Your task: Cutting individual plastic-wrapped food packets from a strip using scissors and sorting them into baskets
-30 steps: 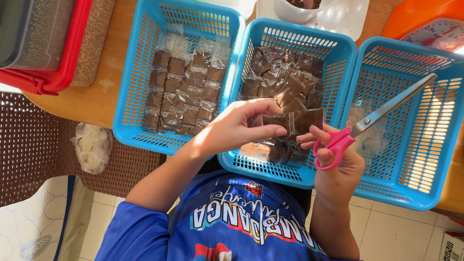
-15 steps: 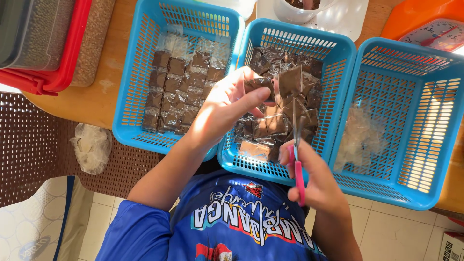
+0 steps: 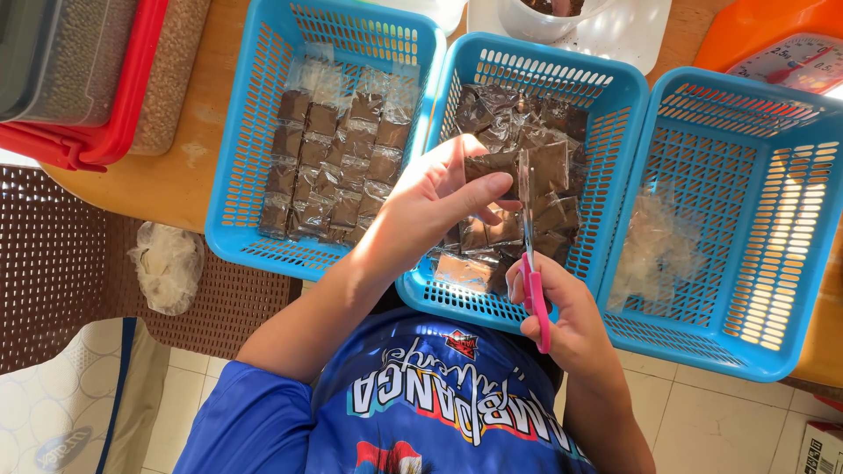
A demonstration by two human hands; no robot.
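Left hand (image 3: pixel 435 206) pinches brown sachet strip (image 3: pixel 518 167) above middle blue basket (image 3: pixel 606 96); right hand (image 3: pixel 558 316) grips pink-handled scissors (image 3: pixel 529 237), blades at strip.

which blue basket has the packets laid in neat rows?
The left basket: its brown packets lie flat in rows. The middle basket holds a loose heap; the right basket only clear plastic scraps.

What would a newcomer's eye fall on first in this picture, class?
Three bright blue baskets in a row on a wooden table. Over the middle one, the left hand holds a strip of small brown packets while the right hand works pink-handled scissors at it. The left basket holds neat rows of packets.
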